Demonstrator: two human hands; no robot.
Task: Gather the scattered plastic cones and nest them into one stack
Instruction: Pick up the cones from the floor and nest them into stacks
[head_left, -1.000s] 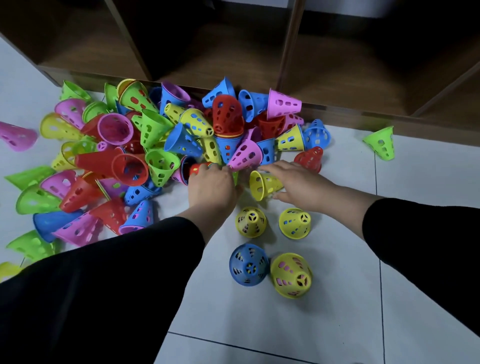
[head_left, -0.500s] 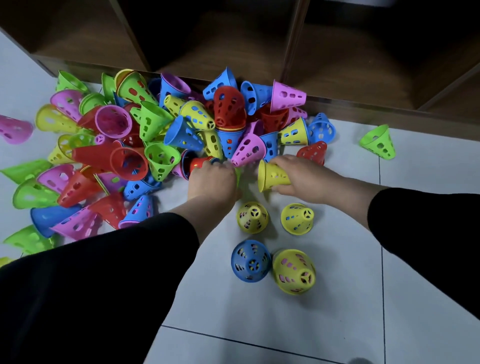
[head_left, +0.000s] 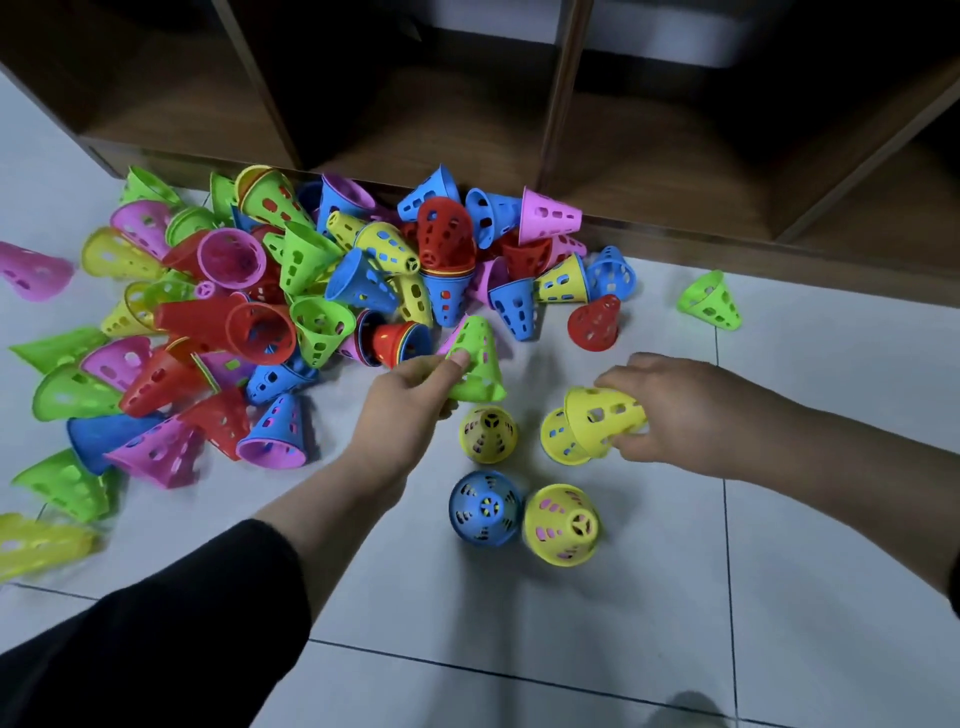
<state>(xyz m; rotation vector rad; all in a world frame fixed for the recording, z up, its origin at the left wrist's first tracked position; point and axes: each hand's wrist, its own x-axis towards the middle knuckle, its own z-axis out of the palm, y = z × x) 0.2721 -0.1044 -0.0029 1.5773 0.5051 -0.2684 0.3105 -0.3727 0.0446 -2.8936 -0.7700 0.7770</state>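
your left hand (head_left: 410, 395) pinches a green cone (head_left: 475, 364) by its side, thumb on the wall, wide rim down, held just above the floor (head_left: 779, 519) at the near edge of the pile (head_left: 311, 291). your right hand (head_left: 670, 410) grips a yellow cone (head_left: 602, 421), tilted with its open rim toward the left, partly over a second yellow cone (head_left: 558, 439) that stands rim-down on the tile (whether the two touch, cannot tell). three more cones stand rim-down close by: a yellow one (head_left: 488, 434) between your hands, a blue one (head_left: 485, 509) and another yellow one (head_left: 563, 525) nearer to you, these two touching. the pile of red, pink, blue, green and yellow cones lies mostly on its sides to the left, against the base of a wooden shelf (head_left: 649, 150). a lone green cone (head_left: 711, 301) lies on the tile to the right, well apart, and a red cone (head_left: 595, 322) stands at the pile's right edge. both sleeves are black.
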